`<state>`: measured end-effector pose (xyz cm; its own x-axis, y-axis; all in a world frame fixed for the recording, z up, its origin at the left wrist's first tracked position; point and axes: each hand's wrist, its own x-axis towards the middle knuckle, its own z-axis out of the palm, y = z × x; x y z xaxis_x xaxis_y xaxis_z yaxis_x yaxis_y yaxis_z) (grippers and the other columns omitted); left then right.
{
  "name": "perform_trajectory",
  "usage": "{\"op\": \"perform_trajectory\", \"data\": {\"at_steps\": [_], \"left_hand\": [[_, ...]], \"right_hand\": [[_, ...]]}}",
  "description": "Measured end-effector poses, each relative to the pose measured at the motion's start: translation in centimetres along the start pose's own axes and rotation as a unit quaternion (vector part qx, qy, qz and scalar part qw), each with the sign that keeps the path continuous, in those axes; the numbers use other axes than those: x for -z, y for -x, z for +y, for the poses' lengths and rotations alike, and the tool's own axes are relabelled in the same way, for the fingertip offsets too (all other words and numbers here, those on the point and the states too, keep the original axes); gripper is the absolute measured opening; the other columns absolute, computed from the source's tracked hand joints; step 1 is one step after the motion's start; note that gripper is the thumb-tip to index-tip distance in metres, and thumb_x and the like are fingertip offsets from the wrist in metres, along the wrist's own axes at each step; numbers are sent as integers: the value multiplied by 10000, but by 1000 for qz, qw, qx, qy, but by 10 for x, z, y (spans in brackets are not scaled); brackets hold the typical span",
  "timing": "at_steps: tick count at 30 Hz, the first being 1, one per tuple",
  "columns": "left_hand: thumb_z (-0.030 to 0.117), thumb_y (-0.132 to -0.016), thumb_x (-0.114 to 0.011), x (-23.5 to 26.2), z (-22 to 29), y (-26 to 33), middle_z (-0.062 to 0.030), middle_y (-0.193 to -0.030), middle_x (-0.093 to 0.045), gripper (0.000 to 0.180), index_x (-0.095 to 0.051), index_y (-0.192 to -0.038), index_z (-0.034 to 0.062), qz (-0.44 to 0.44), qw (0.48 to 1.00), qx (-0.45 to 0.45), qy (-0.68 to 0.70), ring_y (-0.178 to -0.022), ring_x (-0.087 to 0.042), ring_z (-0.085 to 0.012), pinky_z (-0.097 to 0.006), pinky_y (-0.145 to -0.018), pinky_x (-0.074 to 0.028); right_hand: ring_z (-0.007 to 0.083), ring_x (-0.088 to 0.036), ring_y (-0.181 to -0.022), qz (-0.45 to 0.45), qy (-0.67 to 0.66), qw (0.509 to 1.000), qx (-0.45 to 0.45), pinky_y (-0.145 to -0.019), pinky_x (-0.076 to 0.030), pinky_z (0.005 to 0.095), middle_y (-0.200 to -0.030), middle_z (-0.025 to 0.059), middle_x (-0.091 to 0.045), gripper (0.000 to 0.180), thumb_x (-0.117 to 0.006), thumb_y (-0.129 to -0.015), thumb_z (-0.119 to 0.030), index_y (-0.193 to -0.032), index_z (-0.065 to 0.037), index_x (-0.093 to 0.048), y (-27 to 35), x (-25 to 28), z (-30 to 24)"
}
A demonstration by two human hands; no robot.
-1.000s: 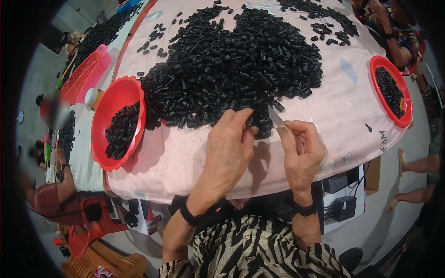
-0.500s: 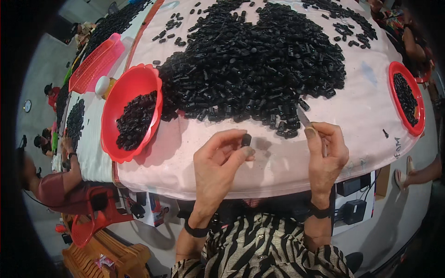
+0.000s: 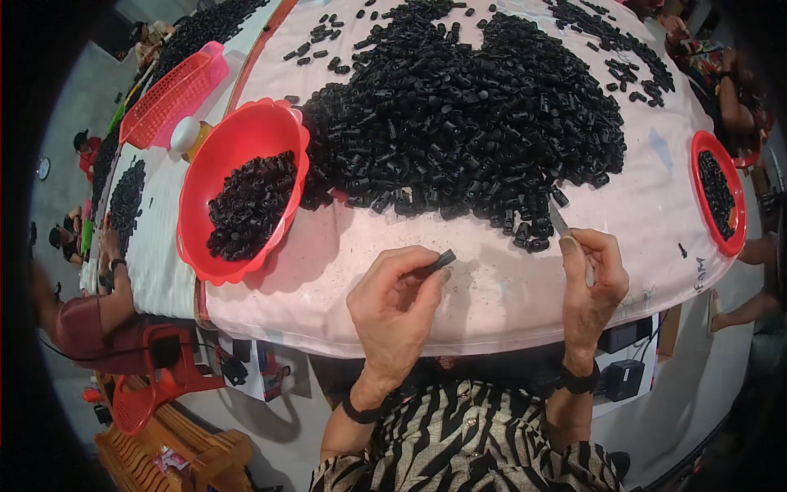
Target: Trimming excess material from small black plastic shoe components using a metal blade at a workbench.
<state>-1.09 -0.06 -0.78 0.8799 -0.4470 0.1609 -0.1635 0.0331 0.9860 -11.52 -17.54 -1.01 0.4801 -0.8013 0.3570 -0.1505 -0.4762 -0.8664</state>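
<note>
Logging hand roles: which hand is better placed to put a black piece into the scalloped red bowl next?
Probably the left hand: it pinches a small black piece and is nearer the scalloped red bowl. The right hand holds a thin blade-like tool and is farther away.

- Left forearm (image 3: 346,433): rises from near the lower edge, slants rightward.
- Left wrist (image 3: 375,385): carries on much the same slant.
- Left hand (image 3: 392,305): points up and to the right, thumb side inward; closes in a pinch, thumb and forefinger extended, other fingers partly hidden.
- Right forearm (image 3: 568,420): stands nearly upright.
- Right wrist (image 3: 581,359): leans slightly rightward.
- Right hand (image 3: 592,283): sits a little higher than the left, well apart from it; grips with thumb upright, forefinger bent toward the thumb tip, remaining fingers curled toward the palm.
</note>
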Motion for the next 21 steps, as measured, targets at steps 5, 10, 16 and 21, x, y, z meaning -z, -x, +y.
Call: {"op": "perform_trajectory", "data": {"at_steps": [5,10,16,21], "left_hand": [[-124,-819,-638,3,-1,1,-92,-993,-614,223,-599,-1034,-76,1,1000,12,-10,-865,-634,-136,-227,-739,-539],[-114,-837,-620,4,-2,2,-93,-971,-616,205,-598,-1037,-75,-5,999,42,9,-822,-644,-142,-232,-702,-550],[-102,-853,-604,1,-2,-3,-109,-971,-605,207,-607,-1059,-80,-7,1000,10,7,-785,-650,-146,-227,-672,-551],[-91,-856,-610,1,1,-7,-112,-970,-607,214,-616,-1071,-84,-5,1000,13,-7,-785,-655,-147,-224,-660,-552]], "right_hand": [[163,-616,-713,-6,11,1000,5,-662,-489,280,-775,103,-645,143,-692,-829,-47,-915,39,-618,0,0,-1],[160,-611,-705,-6,17,1000,8,-662,-488,279,-774,103,-644,129,-684,-829,-37,-906,42,-617,0,0,-3],[170,-620,-711,-3,28,999,17,-669,-493,285,-785,101,-648,133,-690,-819,-31,-905,40,-619,0,0,0],[176,-625,-719,-4,25,1000,14,-674,-495,288,-792,101,-651,134,-694,-817,-34,-905,35,-620,-1,-1,-2]]}}
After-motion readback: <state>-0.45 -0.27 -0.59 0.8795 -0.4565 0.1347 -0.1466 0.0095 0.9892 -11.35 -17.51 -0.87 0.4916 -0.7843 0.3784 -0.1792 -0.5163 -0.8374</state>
